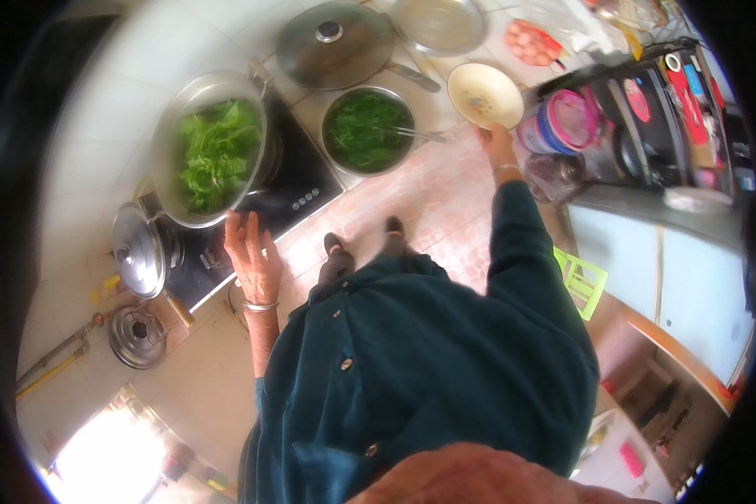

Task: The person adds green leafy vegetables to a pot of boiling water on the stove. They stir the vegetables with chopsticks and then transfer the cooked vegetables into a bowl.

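Observation:
My right hand [498, 150] grips the near rim of a cream bowl [494, 91], which has a few small scraps at its bottom. My left hand [252, 261] is empty, fingers apart, with the fingertips at the near rim of a large metal pan [164, 157]; whether they touch it I cannot tell. Leafy greens [217, 154] are heaped in that pan, which stands on a black gas stove [290, 167]. Between the two hands, farther off, a round pot [325, 142] contains darker green leaves [365, 129]. Metal tongs or chopsticks [419, 133] lean over its right rim.
Behind the pot sits a lidded frying pan [334, 57], beside a round metal tray [441, 25]. Eggs in a red bag [532, 44] lie at the back. A pink-lidded bucket [545, 129] stands right of the bowl. Metal lids [140, 249] rest by the stove's left end.

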Motion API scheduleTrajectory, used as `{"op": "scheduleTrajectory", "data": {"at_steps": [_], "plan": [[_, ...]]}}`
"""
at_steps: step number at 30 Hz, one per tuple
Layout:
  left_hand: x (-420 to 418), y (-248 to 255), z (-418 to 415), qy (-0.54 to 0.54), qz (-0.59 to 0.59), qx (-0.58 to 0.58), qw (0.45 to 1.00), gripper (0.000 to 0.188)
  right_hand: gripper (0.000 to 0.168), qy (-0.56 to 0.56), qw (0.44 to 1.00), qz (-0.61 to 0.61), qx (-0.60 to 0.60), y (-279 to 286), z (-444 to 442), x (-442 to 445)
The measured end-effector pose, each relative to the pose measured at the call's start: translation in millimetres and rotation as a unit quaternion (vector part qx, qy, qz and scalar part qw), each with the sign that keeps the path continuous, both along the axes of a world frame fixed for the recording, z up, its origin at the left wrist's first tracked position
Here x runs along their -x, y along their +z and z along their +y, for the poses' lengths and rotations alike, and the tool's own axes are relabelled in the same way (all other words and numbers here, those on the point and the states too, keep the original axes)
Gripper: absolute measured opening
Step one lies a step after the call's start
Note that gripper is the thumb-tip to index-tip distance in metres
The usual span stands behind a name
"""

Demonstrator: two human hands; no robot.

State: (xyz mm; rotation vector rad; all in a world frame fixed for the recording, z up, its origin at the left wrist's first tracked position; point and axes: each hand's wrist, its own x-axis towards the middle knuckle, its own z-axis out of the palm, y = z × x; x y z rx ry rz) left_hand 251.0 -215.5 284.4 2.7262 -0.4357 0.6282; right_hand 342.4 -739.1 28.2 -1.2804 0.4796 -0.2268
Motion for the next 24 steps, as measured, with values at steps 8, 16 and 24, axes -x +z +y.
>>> {"op": "scheduleTrajectory", "data": {"at_steps": [8, 16, 24], "plan": [[9.1, 0.6, -14.8, 0.063, 0.041, -0.013, 0.997, 0.051, 0.04, -0.125, 0.932, 0.037, -0.337, 5.8, 14.7, -47.7], [-1.6, -8.4, -35.0, 0.046, 0.034, 0.0, 0.998, 0.052, 0.045, -0.063, 0.927, 0.048, -0.366, -7.7, 29.4, -10.6], [1.9, -20.2, -40.2, 0.056, 0.05, 0.04, 0.996, 0.053, 0.018, 0.116, 0.98, 0.118, -0.113, 32.6, 145.7, 62.0]]}}
